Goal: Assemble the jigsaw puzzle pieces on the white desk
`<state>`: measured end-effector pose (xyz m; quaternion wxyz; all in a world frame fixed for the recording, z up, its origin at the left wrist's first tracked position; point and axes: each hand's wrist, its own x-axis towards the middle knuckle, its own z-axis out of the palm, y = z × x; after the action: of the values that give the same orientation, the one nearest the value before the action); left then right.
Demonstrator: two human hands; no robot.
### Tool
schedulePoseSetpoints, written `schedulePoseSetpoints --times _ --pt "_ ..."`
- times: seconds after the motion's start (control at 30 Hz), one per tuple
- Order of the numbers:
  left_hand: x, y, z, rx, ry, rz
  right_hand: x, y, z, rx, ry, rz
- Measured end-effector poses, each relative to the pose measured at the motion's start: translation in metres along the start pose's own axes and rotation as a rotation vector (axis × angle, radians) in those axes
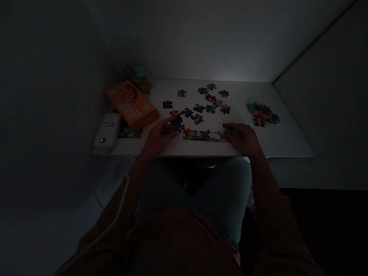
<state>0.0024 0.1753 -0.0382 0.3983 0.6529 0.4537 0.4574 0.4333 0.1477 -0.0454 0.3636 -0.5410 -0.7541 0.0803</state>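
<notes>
In dim light, a joined strip of puzzle pieces (199, 135) lies along the front of the white table. My right hand (245, 139) is at the strip's right end, thumb and fingers closed around a dark puzzle piece (228, 129) that sits against the strip's upper edge. Left of the strip, my left hand (159, 137) has its fingers closed on a dark blue puzzle piece (176, 123). An orange-patterned piece (175, 112) lies just above it. Beyond my hands several loose puzzle pieces (210, 109) are scattered, some touching one another. The fingertips are partly lost in shadow.
A pile of puzzle pieces (263, 115) lies on the right of the table (292, 139). On the left, an orange puzzle box (132, 105) rests over colourful printed sheets (130, 132), beside a white power bank (107, 130) with a cable (121, 201) along my left arm. Walls enclose the table.
</notes>
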Motion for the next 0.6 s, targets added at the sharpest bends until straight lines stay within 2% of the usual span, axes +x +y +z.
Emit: schedulePoseSetpoints --times 0.13,0.23,0.43,0.6 --pt "-0.003 0.012 0.002 0.057 -0.098 0.041 0.000 -0.001 0.000 0.005 0.007 0.002" --pt "-0.004 0.016 0.003 0.090 -0.105 0.047 0.000 -0.001 0.000 0.005 0.005 0.015" --pt "-0.006 0.009 0.005 0.123 0.084 0.051 0.000 0.001 0.001 0.017 0.020 0.021" --pt "-0.006 0.004 0.008 0.415 0.162 0.126 0.000 -0.001 0.001 0.002 0.022 0.026"
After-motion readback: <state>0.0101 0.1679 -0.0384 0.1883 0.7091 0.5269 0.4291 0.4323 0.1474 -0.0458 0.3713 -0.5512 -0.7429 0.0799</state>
